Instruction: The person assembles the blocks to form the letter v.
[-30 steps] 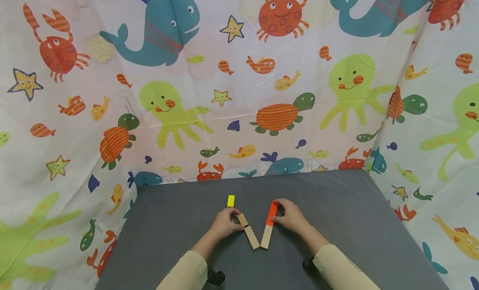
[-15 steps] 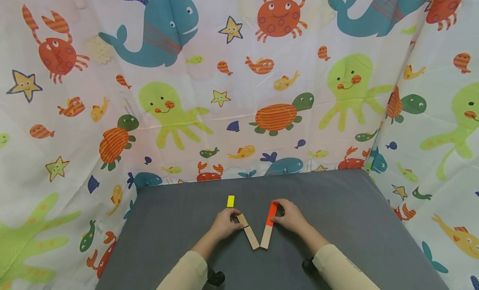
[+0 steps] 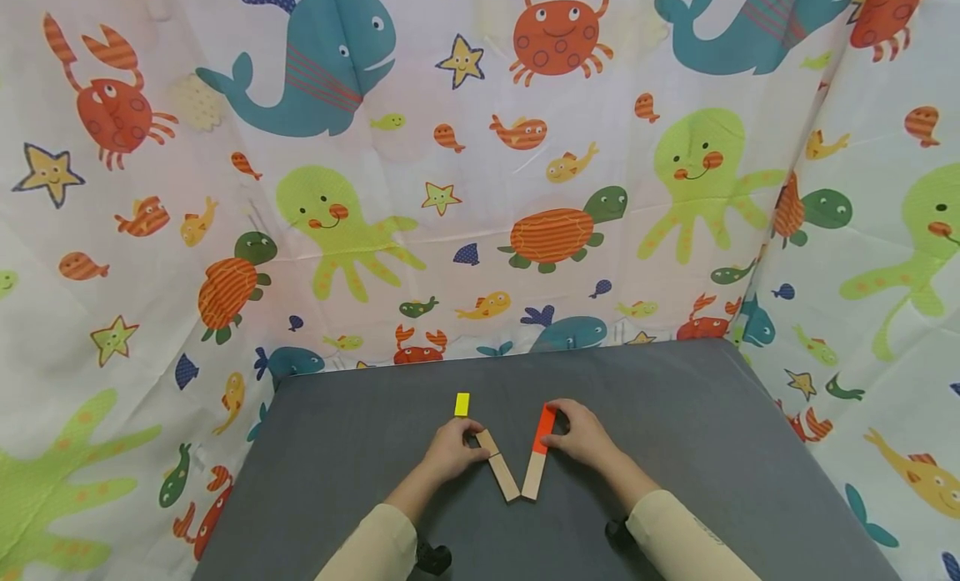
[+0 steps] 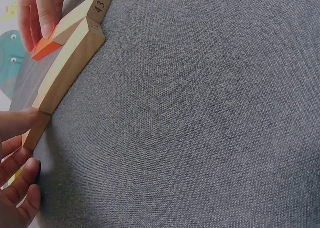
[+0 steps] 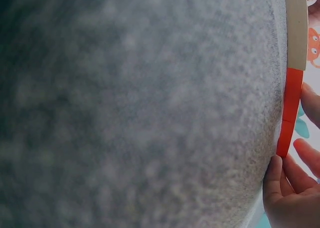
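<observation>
Plain wooden blocks form a V on the grey table. Its left arm has an upper wooden block [image 3: 487, 443] meeting a lower wooden block [image 3: 504, 478] at a thin seam. My left hand [image 3: 452, 449] holds the upper one, thumb near the seam and fingers at its far end. The right arm is another wooden block [image 3: 533, 476] with an orange-red block [image 3: 543, 429] above it; a fine line crosses the orange-red part [image 5: 292, 100] in the right wrist view. My right hand [image 3: 585, 433] pinches that orange-red block at its upper end and side.
A yellow block [image 3: 462, 404] stands just beyond my left hand. The grey cloth-covered table [image 3: 660, 414] ends at a curtain [image 3: 480, 298] printed with sea animals, behind and at both sides. Numbers are printed on the near block ends in the left wrist view.
The dark gap between the two left wooden blocks has narrowed to a thin line as my left hand slid the upper one slightly toward the lower. My right hand stays in place.
</observation>
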Demonstrator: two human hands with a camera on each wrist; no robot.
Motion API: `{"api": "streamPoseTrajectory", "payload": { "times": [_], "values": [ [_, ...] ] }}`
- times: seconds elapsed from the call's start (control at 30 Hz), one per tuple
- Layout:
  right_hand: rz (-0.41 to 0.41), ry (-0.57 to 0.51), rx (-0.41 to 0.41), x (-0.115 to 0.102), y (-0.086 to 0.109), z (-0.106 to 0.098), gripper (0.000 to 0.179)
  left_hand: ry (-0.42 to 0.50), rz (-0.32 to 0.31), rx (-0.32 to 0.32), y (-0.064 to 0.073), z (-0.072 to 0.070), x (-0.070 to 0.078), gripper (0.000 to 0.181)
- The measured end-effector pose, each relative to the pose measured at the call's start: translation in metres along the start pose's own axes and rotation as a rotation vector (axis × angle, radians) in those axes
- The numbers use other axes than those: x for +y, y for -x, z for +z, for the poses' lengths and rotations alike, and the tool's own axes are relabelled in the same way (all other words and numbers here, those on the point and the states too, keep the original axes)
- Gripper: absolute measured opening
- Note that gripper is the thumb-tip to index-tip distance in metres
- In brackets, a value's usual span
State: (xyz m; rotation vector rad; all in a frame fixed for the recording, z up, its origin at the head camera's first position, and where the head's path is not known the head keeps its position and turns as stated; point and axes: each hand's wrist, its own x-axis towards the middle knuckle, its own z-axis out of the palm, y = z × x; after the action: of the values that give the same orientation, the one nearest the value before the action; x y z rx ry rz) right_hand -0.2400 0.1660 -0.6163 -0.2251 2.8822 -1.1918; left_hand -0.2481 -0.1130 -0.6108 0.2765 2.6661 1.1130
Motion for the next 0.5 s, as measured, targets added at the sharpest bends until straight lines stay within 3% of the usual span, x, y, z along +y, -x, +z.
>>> {"api": "streamPoseTrajectory", "payload": {
  "times": [0.5],
  "values": [
    [0.009, -0.008, -0.004, 0.0006, -0.0011, 0.0007, 0.063, -0.018, 0.021, -0.006, 0.0007, -0.0003, 0.0022, 0.032]
  ]
}}
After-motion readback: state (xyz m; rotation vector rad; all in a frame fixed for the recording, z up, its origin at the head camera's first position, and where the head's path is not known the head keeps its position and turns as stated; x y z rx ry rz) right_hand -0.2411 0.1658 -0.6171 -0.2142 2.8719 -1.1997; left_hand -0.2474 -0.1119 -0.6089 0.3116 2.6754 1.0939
